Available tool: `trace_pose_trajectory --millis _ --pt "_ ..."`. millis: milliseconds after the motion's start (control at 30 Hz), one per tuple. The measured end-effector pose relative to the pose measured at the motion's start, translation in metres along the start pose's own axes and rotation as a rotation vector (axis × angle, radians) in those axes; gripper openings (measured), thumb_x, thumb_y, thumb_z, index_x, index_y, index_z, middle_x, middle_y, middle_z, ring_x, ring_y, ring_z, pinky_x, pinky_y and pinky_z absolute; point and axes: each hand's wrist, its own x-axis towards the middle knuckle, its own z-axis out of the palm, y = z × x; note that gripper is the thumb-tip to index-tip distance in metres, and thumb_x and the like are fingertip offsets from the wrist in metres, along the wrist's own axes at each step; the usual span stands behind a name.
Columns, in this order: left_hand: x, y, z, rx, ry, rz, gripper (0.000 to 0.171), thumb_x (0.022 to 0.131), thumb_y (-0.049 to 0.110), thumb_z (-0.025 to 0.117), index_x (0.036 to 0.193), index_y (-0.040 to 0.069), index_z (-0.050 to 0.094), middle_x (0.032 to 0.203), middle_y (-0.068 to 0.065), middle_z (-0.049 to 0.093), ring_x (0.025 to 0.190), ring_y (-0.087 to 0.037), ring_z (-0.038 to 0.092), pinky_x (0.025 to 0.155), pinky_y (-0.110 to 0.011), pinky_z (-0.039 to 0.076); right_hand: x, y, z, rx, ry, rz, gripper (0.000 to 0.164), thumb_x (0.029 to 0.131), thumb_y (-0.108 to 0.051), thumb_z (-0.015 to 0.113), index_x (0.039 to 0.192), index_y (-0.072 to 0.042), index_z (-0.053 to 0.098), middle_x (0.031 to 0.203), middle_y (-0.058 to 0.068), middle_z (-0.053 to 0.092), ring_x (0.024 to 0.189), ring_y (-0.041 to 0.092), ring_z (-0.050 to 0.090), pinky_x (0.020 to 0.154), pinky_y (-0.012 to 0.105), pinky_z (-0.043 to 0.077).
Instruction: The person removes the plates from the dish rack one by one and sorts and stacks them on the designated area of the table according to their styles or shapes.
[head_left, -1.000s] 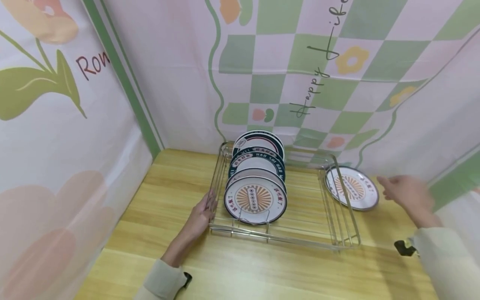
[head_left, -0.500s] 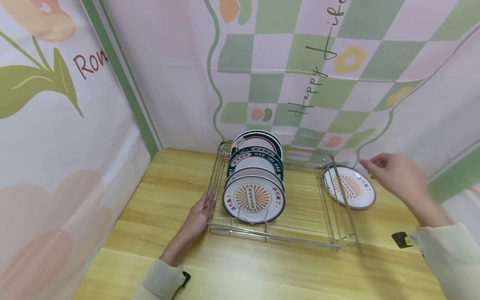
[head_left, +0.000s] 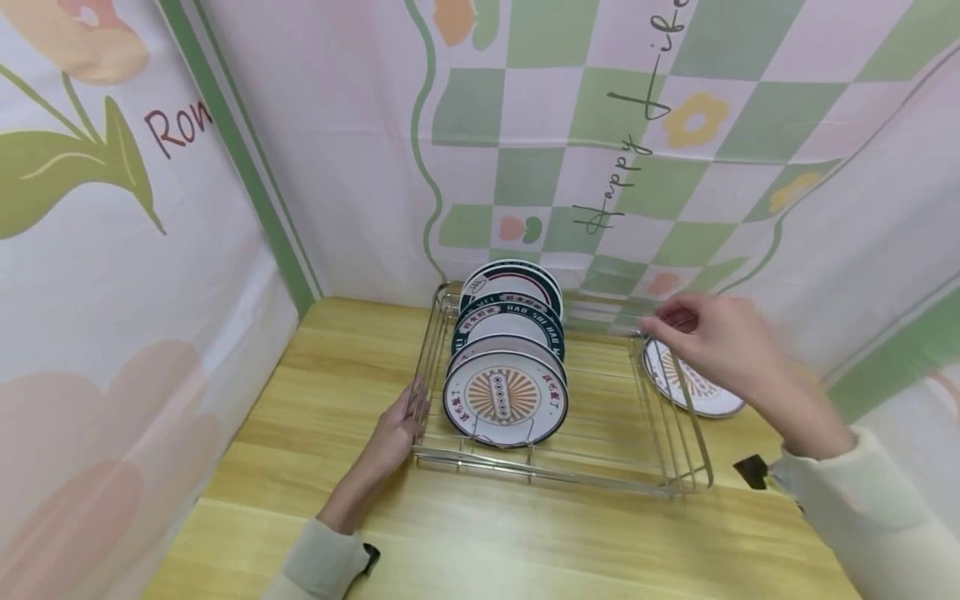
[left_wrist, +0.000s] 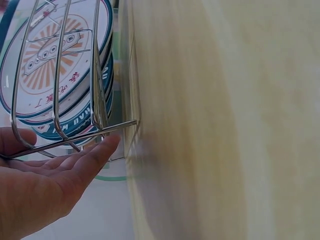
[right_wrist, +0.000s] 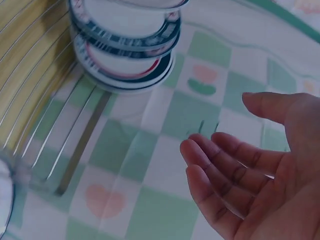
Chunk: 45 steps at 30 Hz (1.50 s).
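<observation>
A wire dish rack (head_left: 600, 482) stands on the wooden table, with several round plates (head_left: 506, 398) upright in its left part. The front ones have an orange sunburst print; those behind have dark green rims. My left hand (head_left: 392, 437) holds the rack's left end. In the left wrist view its thumb and fingers lie on either side of the wire frame. My right hand (head_left: 723, 346) hovers over the rack's right end with nothing in it, fingers loosely bent in the right wrist view. Beneath it, partly hidden, one sunburst plate (head_left: 712, 402) lies flat beside the rack.
A cloth with green and white checks (head_left: 528, 179) hangs right behind the rack. Another printed cloth (head_left: 187, 275) covers the left side. The wooden table (head_left: 480, 542) extends in front of the rack.
My right hand has moved left from beside the loose plate, rising over it to the rack's right end. My left hand keeps its place on the rack.
</observation>
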Motion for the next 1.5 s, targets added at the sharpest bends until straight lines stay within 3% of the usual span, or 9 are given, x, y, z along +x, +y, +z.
trace_pose_trajectory --millis 233,400,567,1033,1167,1300,1500 --pt "-0.002 -0.001 0.000 -0.004 0.006 0.008 0.079 0.091 -0.010 0.042 0.164 -0.010 0.014 0.169 -0.031 0.022 0.150 -0.050 0.037 0.127 -0.055 0.025 0.008 -0.033 0.014 0.048 -0.048 -0.167 0.030 0.096 -0.032 0.079 0.108 -0.005 0.078 0.092 0.002 0.079 0.082 0.018 0.075 0.076 0.046 0.065" --pt "-0.002 0.000 0.001 -0.019 0.007 0.003 0.078 0.092 -0.010 0.042 0.165 -0.009 0.014 0.169 -0.032 0.022 0.150 -0.051 0.036 0.126 -0.056 0.027 0.014 -0.050 0.027 0.095 -0.151 -0.241 0.028 0.096 -0.026 0.079 0.110 -0.002 0.076 0.097 0.007 0.080 0.086 0.020 0.077 0.076 0.042 0.067" --pt "-0.002 -0.001 0.002 -0.031 0.003 -0.006 0.078 0.092 -0.010 0.041 0.165 -0.009 0.014 0.169 -0.031 0.021 0.151 -0.050 0.036 0.126 -0.056 0.026 0.017 -0.062 0.046 0.115 -0.185 -0.292 0.025 0.094 -0.020 0.081 0.110 -0.001 0.076 0.098 0.009 0.080 0.087 0.021 0.077 0.079 0.044 0.067" --pt "-0.002 0.000 0.004 -0.056 0.003 -0.024 0.080 0.091 -0.010 0.040 0.166 -0.007 0.013 0.170 -0.030 0.020 0.152 -0.050 0.034 0.126 -0.056 0.028 0.024 -0.075 0.083 0.091 -0.266 -0.306 0.025 0.092 -0.015 0.081 0.112 0.000 0.076 0.091 0.006 0.079 0.081 0.018 0.075 0.072 0.039 0.065" --pt "-0.001 0.000 0.004 -0.056 0.005 -0.013 0.079 0.090 -0.011 0.040 0.165 -0.009 0.013 0.170 -0.029 0.020 0.152 -0.051 0.034 0.126 -0.056 0.027 0.024 -0.074 0.091 0.084 -0.279 -0.309 0.022 0.093 -0.016 0.081 0.108 -0.002 0.075 0.075 -0.003 0.068 0.063 0.009 0.060 0.056 0.030 0.052" --pt "0.000 -0.001 0.003 -0.034 0.009 0.001 0.080 0.090 -0.011 0.040 0.165 -0.009 0.014 0.170 -0.029 0.021 0.151 -0.051 0.035 0.126 -0.056 0.027 0.025 -0.076 0.095 0.082 -0.291 -0.320 0.017 0.094 -0.014 0.080 0.104 -0.004 0.073 0.068 -0.005 0.058 0.055 0.008 0.046 0.051 0.026 0.040" --pt "0.001 -0.001 0.001 -0.028 0.012 -0.002 0.081 0.090 -0.011 0.041 0.166 -0.007 0.014 0.170 -0.029 0.021 0.151 -0.050 0.036 0.126 -0.056 0.029 0.031 -0.076 0.106 0.067 -0.329 -0.347 0.016 0.094 -0.013 0.079 0.104 -0.004 0.070 0.071 -0.003 0.061 0.057 0.008 0.053 0.053 0.029 0.047"
